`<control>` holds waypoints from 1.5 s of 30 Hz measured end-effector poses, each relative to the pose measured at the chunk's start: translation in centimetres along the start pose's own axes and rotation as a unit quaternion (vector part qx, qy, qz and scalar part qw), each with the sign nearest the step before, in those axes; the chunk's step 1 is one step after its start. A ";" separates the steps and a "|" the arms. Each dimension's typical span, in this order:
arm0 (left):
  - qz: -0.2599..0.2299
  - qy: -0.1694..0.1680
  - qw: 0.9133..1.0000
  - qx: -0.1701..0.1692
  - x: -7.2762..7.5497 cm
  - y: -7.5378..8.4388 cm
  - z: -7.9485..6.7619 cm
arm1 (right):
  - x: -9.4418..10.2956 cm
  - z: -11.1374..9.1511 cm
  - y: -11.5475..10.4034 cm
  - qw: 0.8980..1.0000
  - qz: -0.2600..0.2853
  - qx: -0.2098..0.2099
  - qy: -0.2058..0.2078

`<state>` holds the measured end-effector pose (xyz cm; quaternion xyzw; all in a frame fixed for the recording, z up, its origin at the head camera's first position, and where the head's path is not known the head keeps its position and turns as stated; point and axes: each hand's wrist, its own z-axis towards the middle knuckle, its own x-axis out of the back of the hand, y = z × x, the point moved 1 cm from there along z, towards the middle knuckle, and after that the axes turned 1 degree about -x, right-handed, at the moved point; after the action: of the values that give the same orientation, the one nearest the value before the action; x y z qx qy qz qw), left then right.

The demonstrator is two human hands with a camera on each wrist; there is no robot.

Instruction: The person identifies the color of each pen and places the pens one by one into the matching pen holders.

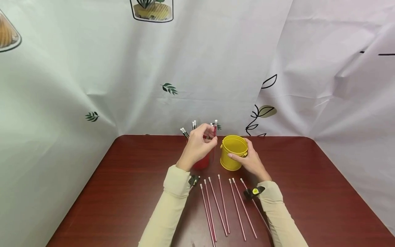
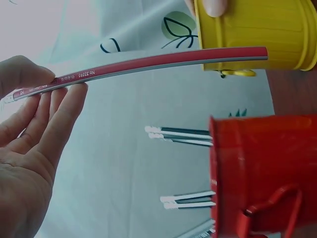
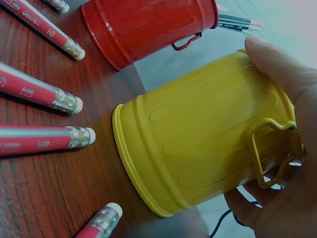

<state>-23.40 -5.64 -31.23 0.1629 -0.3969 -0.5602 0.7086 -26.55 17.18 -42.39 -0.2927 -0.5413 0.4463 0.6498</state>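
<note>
My left hand (image 1: 196, 145) pinches a red and silver pencil (image 2: 163, 60) near its white eraser end between thumb and fingers. The pencil hangs upright, eraser up, between two small buckets. With my right hand (image 1: 254, 164) I grip the rim of the yellow bucket (image 1: 229, 162), thumb on the near side and fingers round the far side. The bucket stands on the table with its mouth up. Behind my left hand is the red bucket (image 2: 277, 168), partly hidden in the head view. Several dark pencils with white tips (image 2: 181, 136) stick out of it.
Several red pencils (image 1: 217, 207) lie roughly side by side on the brown table (image 1: 123, 192) in front of the buckets, eraser ends away from me. A patterned white cloth (image 1: 216, 68) hangs behind the table. Both wrists carry small black devices.
</note>
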 end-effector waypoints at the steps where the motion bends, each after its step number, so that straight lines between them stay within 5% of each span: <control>1: 0.004 -0.003 1.000 -0.004 -0.1 0.2 0.3 | 0.0 0.0 0.0 1.000 0.001 0.000 0.001; 11: 0.004 0.007 0.999 -0.042 -1.4 1.3 3.0 | 0.1 0.1 0.0 1.000 0.005 -0.007 0.000; 22: 0.001 0.036 0.996 -0.087 -3.1 1.6 4.5 | 0.1 0.0 -0.3 1.000 0.001 -0.014 -0.014; 45: 0.065 -0.045 0.997 -0.027 -6.0 -1.5 1.6 | 0.0 0.0 -0.2 1.000 -0.009 -0.001 -0.009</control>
<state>-25.91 -0.26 -33.50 0.0927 -0.4228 -0.5302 0.7290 -26.46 17.07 -42.24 -0.2845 -0.5501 0.4423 0.6487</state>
